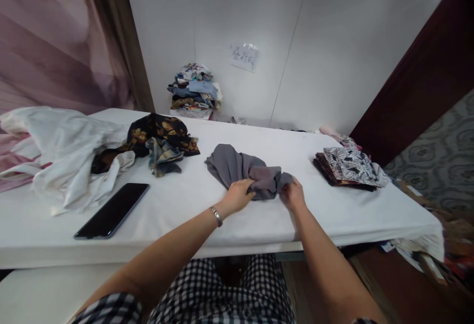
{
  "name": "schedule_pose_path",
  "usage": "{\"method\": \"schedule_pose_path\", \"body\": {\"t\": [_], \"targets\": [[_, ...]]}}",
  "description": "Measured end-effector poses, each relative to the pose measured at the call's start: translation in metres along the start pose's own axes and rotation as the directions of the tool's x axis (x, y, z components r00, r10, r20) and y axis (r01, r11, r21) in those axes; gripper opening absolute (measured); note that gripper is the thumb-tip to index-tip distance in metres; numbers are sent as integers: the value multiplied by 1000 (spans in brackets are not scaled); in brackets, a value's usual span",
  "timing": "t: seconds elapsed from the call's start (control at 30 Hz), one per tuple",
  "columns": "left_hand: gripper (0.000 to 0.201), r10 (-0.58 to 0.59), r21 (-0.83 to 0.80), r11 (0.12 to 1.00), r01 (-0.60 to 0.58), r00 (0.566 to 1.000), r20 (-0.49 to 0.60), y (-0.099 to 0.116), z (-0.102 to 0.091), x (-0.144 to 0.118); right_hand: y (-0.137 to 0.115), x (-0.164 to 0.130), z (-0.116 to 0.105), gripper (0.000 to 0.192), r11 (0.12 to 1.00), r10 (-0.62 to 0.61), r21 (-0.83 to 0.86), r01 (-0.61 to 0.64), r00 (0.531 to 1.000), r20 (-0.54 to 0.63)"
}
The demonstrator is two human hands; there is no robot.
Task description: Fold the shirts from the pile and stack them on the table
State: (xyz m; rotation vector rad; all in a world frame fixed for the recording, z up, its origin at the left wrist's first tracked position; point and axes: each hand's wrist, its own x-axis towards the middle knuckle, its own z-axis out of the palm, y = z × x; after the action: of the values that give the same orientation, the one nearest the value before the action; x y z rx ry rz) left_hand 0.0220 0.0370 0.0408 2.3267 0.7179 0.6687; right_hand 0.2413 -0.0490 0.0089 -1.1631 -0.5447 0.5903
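Observation:
A crumpled grey garment [233, 161], perhaps a shirt, lies bunched on the white-covered table [200, 215] in front of me. My left hand [239, 196], with a silver band at the wrist, grips the near edge of the cloth between thumb and fingers. At the garment's right end, my right hand [293, 194] pinches a fold of the same fabric. The fingertips of both hands are partly hidden by the cloth.
To the left lie a white garment [70, 146], a black floral one [159, 129] and a black phone [113, 210]. Folded printed clothes [351, 168] sit at the right. A clothes stack [196, 92] stands behind the table, below a paper sign [244, 57] on the wall.

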Motion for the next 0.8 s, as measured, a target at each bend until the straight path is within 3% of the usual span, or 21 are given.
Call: {"method": "schedule_pose_path", "body": {"t": [0.07,0.17,0.3,0.4,0.53,0.67,0.73,0.8], "targets": [[48,75,12,997,-75,997,15,0,5,-9,0,10,-15,33,993,2,114,15,989,-146],[42,111,47,993,-108,993,-52,-3,-8,-13,-1,24,-38,26,985,-56,140,97,962,-267],[45,-61,315,942,118,981,-186,-21,-39,-10,5,30,-48,41,987,-144,18,162,919,-368],[48,-225,414,859,302,948,-224,-42,-55,-10,8,26,-42,62,937,-303,-287,201,875,-377],[19,-324,317,862,395,911,-253,-58,-66,-9,-1,12,-30,66,641,-575,-691,334,805,-144],[21,-308,202,905,374,904,-296,-46,-70,-6,-19,-21,3,43,362,-670,-778,513,724,166],[22,-253,121,944,308,907,-337,-29,-69,-5,-23,-44,29,38,348,-614,-695,630,713,339],[17,-178,-23,983,184,901,-395,-6,-65,-4,-23,-65,58,42,434,-486,-560,706,706,514]]}}
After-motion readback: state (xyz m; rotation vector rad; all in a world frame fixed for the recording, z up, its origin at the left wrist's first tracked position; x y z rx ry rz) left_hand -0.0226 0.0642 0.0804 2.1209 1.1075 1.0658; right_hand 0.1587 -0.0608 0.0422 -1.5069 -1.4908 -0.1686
